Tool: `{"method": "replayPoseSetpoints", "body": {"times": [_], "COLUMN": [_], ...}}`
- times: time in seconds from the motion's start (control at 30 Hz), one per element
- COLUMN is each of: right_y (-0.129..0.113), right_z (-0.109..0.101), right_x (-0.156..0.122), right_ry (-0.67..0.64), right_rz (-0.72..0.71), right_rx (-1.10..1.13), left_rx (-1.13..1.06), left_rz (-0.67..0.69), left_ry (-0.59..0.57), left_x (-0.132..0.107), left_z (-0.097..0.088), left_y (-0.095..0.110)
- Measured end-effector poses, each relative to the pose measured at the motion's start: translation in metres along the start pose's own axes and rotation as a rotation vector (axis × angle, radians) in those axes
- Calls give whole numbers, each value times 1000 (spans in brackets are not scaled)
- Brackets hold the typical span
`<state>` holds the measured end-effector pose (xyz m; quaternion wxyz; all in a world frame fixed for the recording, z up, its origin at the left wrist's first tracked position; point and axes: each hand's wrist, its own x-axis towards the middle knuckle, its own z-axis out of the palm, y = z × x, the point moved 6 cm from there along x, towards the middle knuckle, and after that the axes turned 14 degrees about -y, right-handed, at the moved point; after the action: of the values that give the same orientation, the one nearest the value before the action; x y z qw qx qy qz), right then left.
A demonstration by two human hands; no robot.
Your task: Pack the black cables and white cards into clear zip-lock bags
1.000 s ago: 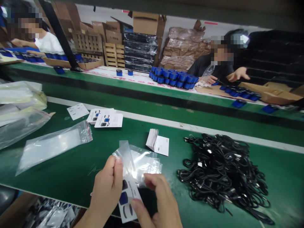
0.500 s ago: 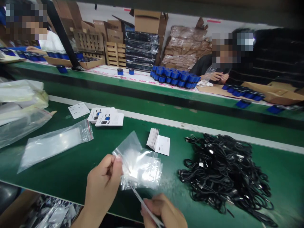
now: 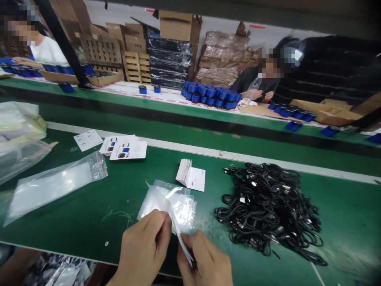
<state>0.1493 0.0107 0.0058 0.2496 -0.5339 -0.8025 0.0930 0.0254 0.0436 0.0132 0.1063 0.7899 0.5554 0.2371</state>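
My left hand [image 3: 143, 250] pinches the edge of a small clear plastic bag [image 3: 157, 198] above a pile of such bags [image 3: 181, 206] on the green table [image 3: 89, 206]. My right hand [image 3: 205, 262] is closed on a white printed card [image 3: 183, 244], held edge-on against the bag's mouth. Both hands sit close together at the table's near edge. A small stack of white leaflets [image 3: 190, 176] lies just beyond the bags.
A heap of black cables [image 3: 268, 206] lies to the right. Printed cards [image 3: 125, 147] and a long clear bag [image 3: 50, 184] lie to the left, more bags [image 3: 18, 135] at far left. Across the conveyor, two people work beside blue round items [image 3: 211, 95] and cardboard boxes [image 3: 327, 113].
The card has turned from flat to edge-on and moved up to the bag. My hands have come closer together, and the bag has dropped lower over the pile.
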Motion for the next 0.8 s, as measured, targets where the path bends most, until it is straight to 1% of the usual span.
{"method": "replayPoseSetpoints", "body": {"times": [0.07,0.1,0.2,0.27,0.4,0.5,0.6,0.67,0.73,0.8], "right_y": [7,9,13,14,18,18,17,19,25,32], "right_z": [2,3,6,7,8,7,3,0,-1,1], "right_x": [2,3,5,5,7,8,10,11,12,13], "right_ry": [-63,-92,-173,-202,-240,-266,-295,-283,-227,-160], "right_rz": [58,80,118,130,166,143,89,96,159,226], "right_rx": [61,83,107,108,118,271,462,490,515,602], "left_rx": [71,68,5,-16,27,44,44,48,34,8], "left_rz": [88,109,71,64,191,226,210,199,209,240], "left_ry": [-2,-6,-36,-49,-108,-128,-136,-148,-172,-208], "left_x": [-1,-1,0,0,-1,-3,-4,-5,-7,-11], "left_z": [4,6,8,9,15,20,19,17,16,18], "left_y": [5,5,1,1,12,13,9,8,11,15]}}
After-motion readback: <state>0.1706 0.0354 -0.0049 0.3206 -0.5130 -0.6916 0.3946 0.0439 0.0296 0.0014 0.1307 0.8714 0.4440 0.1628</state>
